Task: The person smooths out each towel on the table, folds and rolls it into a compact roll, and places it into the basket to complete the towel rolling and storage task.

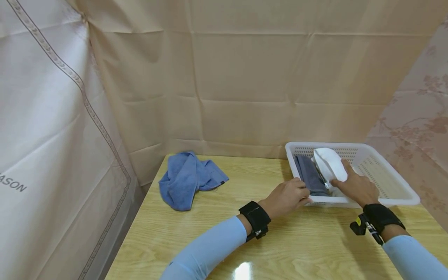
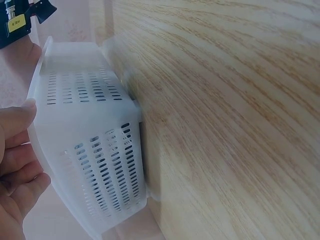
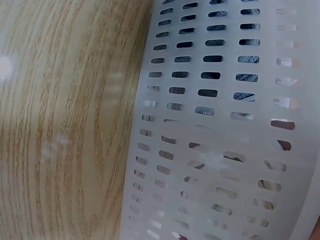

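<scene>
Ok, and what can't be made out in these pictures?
Head view: the start of the printed word, cut off by the left edge.
Head view: part of the white item, covered by the right hand.
Left wrist view: text on the yellow label, too small and blurred.
Right wrist view: the inside of the basket, mostly hidden by its slotted wall.

The basket (image 1: 413,196) over there looks smooth plastic, the blue towel (image 1: 183,177) matt cloth, the wood-grained surface (image 1: 168,233) glossy.
</scene>
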### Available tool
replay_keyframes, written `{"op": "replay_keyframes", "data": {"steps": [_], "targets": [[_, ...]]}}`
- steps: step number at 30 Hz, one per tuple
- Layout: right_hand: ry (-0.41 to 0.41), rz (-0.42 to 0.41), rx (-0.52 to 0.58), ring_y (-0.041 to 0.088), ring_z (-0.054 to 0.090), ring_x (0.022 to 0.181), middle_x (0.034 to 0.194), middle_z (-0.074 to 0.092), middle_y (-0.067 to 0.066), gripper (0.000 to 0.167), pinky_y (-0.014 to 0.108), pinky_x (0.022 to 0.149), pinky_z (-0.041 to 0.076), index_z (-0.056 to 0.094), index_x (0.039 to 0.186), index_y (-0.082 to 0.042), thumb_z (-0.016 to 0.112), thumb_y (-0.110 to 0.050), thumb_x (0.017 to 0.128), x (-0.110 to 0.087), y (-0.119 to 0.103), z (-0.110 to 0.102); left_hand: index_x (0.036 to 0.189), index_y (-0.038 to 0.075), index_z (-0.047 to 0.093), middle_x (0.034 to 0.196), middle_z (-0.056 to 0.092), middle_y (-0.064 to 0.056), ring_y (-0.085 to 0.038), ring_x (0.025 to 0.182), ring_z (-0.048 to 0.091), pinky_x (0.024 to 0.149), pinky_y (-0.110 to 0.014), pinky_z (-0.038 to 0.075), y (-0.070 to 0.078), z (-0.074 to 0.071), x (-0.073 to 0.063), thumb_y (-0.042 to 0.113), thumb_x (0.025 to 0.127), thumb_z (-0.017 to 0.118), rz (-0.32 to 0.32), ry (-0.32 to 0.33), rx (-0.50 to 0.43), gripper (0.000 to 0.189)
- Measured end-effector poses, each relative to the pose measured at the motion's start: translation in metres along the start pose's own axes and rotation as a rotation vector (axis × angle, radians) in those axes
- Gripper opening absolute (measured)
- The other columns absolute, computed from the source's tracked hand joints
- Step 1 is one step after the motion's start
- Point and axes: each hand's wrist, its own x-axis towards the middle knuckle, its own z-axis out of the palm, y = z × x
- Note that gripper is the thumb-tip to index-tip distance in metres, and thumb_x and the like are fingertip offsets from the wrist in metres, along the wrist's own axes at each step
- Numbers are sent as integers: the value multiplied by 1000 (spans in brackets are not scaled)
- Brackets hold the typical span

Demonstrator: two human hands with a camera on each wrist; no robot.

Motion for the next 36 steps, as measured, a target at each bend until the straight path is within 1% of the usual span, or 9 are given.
{"op": "replay_keyframes", "data": {"steps": [8, 12, 14, 16, 20, 24, 27, 33, 36], "targets": [[-30, 5, -10, 40, 56, 65, 111, 55, 46, 103, 44, 50, 39, 1, 164, -7, 61, -56, 96, 0, 1, 0, 93, 20, 75, 88, 61, 6, -7, 85, 54, 78, -12, 43, 2, 0, 0, 31, 103, 67, 9, -2, 11, 17], [-30, 0, -11, 41, 57, 67, 114, 54, 47, 102, 45, 51, 39, 2, 164, -6, 60, -56, 96, 1, 2, 0, 93, 20, 75, 88, 61, 6, -7, 86, 54, 80, -12, 43, 2, 0, 1, 32, 103, 66, 7, -5, 15, 17], [-34, 2, -9, 41, 57, 67, 112, 54, 47, 102, 45, 51, 39, 3, 164, -6, 60, -56, 96, 1, 2, 0, 93, 20, 75, 88, 61, 6, -7, 86, 54, 80, -12, 43, 2, 0, 1, 32, 103, 66, 7, -5, 14, 17], [-48, 4, -4, 40, 56, 65, 106, 56, 45, 102, 45, 51, 38, 2, 164, -6, 60, -56, 96, 1, 3, 1, 93, 20, 75, 88, 61, 6, -7, 85, 54, 79, -12, 43, 1, 0, 1, 31, 103, 66, 7, -5, 8, 17], [-88, 6, 7, 36, 53, 62, 92, 59, 39, 104, 43, 50, 37, 0, 163, -4, 61, -56, 96, 2, 3, 3, 92, 20, 75, 88, 61, 6, -7, 84, 54, 78, -13, 43, 2, 1, 0, 31, 102, 67, 9, -4, 14, 17], [-123, 3, 7, 40, 57, 64, 97, 58, 44, 104, 46, 50, 40, -3, 162, -3, 61, -53, 96, 4, 2, 2, 92, 21, 75, 88, 61, 7, -6, 84, 54, 78, -13, 44, 2, 2, -1, 32, 102, 68, 10, 9, 22, 17], [-173, 14, -15, 43, 59, 66, 101, 57, 48, 105, 49, 51, 42, -9, 161, -4, 60, -51, 96, 6, -2, 0, 91, 21, 75, 88, 61, 6, -7, 85, 54, 78, -13, 44, 1, 2, -1, 31, 102, 68, 11, 15, 20, 16], [-267, 53, -67, 45, 61, 69, 92, 57, 45, 105, 53, 56, 45, -20, 158, -5, 56, -45, 97, 11, -14, -4, 92, 20, 75, 89, 61, 6, -7, 86, 55, 79, -12, 44, 1, 1, 0, 32, 103, 67, 5, 2, 33, 18], [-310, 59, -88, 48, 62, 73, 93, 58, 45, 106, 56, 61, 46, -25, 156, -4, 54, -46, 98, 13, -16, -4, 92, 20, 75, 89, 61, 6, -7, 86, 55, 79, -13, 44, 1, 0, 0, 32, 102, 67, 3, 1, 23, 17]]}}
